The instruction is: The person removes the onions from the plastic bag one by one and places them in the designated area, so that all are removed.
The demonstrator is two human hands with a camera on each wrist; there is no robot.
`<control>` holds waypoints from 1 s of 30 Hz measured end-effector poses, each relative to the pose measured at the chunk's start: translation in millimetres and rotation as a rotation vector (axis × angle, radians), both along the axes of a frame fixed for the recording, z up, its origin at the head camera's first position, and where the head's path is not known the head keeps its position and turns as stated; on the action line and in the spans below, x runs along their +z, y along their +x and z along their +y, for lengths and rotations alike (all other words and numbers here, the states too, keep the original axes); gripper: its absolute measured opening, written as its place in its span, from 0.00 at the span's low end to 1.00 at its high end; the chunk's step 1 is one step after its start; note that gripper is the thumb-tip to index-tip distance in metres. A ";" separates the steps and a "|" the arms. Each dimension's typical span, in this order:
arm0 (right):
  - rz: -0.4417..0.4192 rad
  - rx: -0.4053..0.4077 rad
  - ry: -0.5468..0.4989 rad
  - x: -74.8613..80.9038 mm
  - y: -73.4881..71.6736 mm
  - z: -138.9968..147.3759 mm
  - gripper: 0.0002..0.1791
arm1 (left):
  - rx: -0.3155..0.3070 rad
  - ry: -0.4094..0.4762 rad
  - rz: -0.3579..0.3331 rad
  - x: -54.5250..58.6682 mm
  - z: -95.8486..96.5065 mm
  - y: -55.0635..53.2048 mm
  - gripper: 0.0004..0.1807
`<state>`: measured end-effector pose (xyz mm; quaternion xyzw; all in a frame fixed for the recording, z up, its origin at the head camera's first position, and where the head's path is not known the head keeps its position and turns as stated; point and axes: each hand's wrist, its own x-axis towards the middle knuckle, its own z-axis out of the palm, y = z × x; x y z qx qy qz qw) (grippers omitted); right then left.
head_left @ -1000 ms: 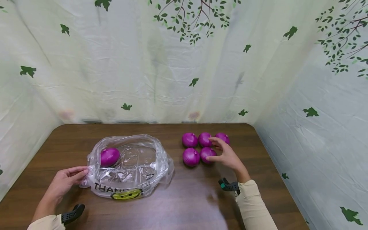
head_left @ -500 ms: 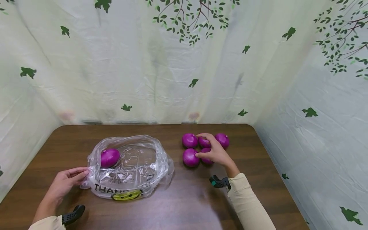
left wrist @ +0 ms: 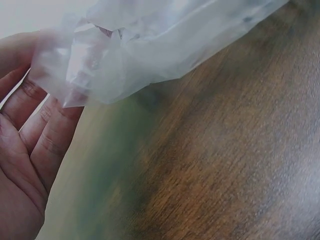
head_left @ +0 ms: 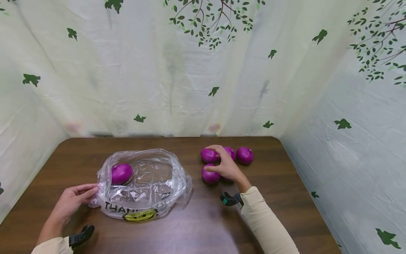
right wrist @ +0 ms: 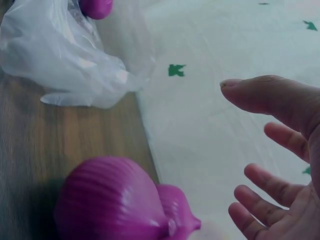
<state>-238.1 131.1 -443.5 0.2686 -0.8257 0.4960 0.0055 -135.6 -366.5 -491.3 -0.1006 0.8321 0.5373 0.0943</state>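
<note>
In the head view my left hand (head_left: 71, 201) pinches the left rim of a clear plastic bag (head_left: 180, 183). The bag lies with its mouth wide, with one purple onion (head_left: 122, 173) inside at the left. My right hand (head_left: 227, 166) hovers over a group of several purple onions, fingers and thumb spread apart. Nothing is between them in the right wrist view. Nearest its thumb is the front left onion (head_left: 210, 175); the back left onion (head_left: 208, 155) lies near the fingertips. The hand partly covers another back onion (head_left: 231, 152) and mostly hides a front one.
A wooden table (head_left: 190, 233) carries everything. The back right onion (head_left: 245, 155) sits a little to the right of the group. White curtains (head_left: 177, 88) with green leaf prints hang behind and beside the table.
My right hand has moved left across the onions, from the right side of the group to above the left pair. The left hand and the bag have stayed in place.
</note>
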 end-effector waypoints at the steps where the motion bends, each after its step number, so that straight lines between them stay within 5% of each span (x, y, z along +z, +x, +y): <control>1: -0.002 0.001 0.005 -0.2 -0.3 -3.3 0.37 | 0.002 0.006 0.002 -0.2 -0.2 0.5 0.23; 6: -0.029 0.003 0.030 -1.7 -1.3 -19.0 0.36 | 0.010 0.029 0.009 -0.7 -1.8 2.6 0.17; 30: -0.081 0.121 0.053 -6.1 -5.9 -87.6 0.34 | 0.016 -0.001 0.022 -0.7 0.2 2.3 0.24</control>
